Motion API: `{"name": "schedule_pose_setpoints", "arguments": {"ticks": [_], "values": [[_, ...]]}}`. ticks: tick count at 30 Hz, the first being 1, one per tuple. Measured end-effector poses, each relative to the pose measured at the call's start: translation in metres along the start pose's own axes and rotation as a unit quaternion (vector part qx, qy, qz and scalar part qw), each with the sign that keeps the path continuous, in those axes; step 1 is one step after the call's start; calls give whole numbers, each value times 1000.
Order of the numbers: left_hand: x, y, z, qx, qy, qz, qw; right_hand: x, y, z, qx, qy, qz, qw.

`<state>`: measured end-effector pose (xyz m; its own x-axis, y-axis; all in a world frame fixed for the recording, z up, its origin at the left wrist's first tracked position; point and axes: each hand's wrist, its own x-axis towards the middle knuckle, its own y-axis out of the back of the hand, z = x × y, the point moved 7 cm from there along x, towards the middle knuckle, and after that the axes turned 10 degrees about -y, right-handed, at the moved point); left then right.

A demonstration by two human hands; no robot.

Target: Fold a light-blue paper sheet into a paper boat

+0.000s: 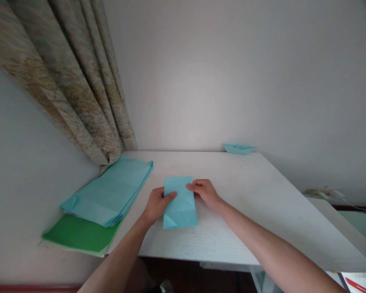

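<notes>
A light blue sheet of paper (179,203), folded into a tall rectangle with creases at its lower corners, lies on the white table (250,203). My left hand (157,203) grips its left edge, thumb on top of the paper. My right hand (204,191) presses on the paper's upper right edge with its fingers curled down onto it. Both hands meet near the middle of the sheet.
A stack of light blue sheets (110,191) lies over green sheets (79,234) at the table's left edge, overhanging it. A folded blue paper boat (238,149) sits at the back by the wall. A patterned curtain (79,89) hangs at the left.
</notes>
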<state>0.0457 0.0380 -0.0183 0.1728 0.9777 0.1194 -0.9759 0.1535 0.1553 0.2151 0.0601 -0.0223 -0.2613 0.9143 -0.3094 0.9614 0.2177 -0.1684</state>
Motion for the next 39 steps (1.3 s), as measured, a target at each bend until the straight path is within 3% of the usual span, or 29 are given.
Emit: {"name": "schedule_pose_setpoints", "arguments": {"ticks": [4, 9, 11, 17, 19, 24, 30, 39], "values": [[2, 8, 3, 11, -10, 63, 998, -2, -12, 8, -43, -33, -70, 996], [-3, -13, -6, -3, 44, -26, 999, 0, 4, -1, -29, 14, 22, 999], [-3, -13, -4, 38, 29, -18, 999, 0, 5, -1, -17, 17, 26, 999], [-1, -3, 7, 78, -19, 64, 995, -3, -15, 9, -34, -36, -89, 995], [-1, -6, 5, 55, -1, 42, 998, -3, -13, 5, -39, -23, -74, 996], [-4, -21, 1, -28, 30, -73, 996, -3, -3, -5, -16, 9, -24, 1000], [-4, -21, 0, -49, 20, -61, 997, -5, -17, 8, -43, -28, -85, 995], [2, -13, -7, -39, 29, -86, 995, -2, -9, 7, -39, -62, -75, 995]]}}
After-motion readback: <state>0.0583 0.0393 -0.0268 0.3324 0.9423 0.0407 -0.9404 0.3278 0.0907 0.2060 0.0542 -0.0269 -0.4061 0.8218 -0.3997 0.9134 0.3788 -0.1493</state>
